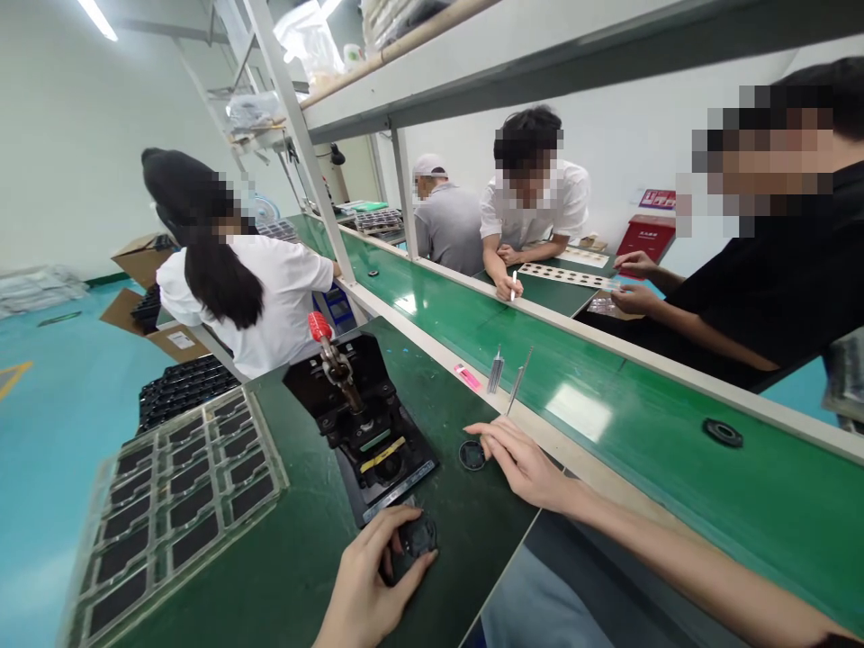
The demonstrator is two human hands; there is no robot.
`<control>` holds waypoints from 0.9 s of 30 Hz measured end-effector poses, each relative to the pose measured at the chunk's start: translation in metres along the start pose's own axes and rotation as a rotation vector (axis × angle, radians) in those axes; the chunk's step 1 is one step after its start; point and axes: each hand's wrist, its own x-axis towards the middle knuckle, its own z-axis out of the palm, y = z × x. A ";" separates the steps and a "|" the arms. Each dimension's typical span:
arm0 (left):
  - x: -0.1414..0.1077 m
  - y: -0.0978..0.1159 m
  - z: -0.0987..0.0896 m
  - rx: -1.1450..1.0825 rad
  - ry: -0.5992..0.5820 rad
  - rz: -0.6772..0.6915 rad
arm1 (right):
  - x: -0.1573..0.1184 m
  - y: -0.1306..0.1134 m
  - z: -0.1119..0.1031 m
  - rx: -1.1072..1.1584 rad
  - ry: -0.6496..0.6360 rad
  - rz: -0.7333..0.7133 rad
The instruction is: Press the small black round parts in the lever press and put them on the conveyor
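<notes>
My left hand (pixel 368 576) curls around a small black round part (pixel 417 540), probably plastic, on the green mat (pixel 465 576); my half-open right hand (pixel 523 465), empty, lies just beside a black ring (pixel 472 454).

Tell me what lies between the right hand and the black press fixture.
Between the right hand and the black press fixture, the head view shows a small black ring on the green mat.

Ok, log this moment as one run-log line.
left hand holds black round part | right hand beside black ring | nearby red-handled press
</notes>
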 end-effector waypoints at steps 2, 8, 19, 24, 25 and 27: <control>0.000 0.000 0.000 0.005 -0.010 -0.009 | 0.009 -0.010 0.002 0.062 -0.001 -0.039; 0.003 0.007 0.001 -0.043 -0.028 -0.052 | 0.044 -0.037 0.021 0.104 0.103 0.088; 0.001 0.011 0.008 -0.112 -0.041 -0.110 | 0.064 -0.010 0.072 0.344 -0.050 0.266; -0.001 0.010 0.009 -0.123 -0.048 -0.117 | 0.075 -0.006 0.086 0.281 -0.127 0.236; -0.001 0.010 0.009 -0.123 -0.049 -0.115 | 0.077 -0.007 0.088 0.252 -0.138 0.223; -0.002 0.009 0.010 -0.120 -0.052 -0.112 | 0.080 -0.008 0.091 0.196 -0.142 0.199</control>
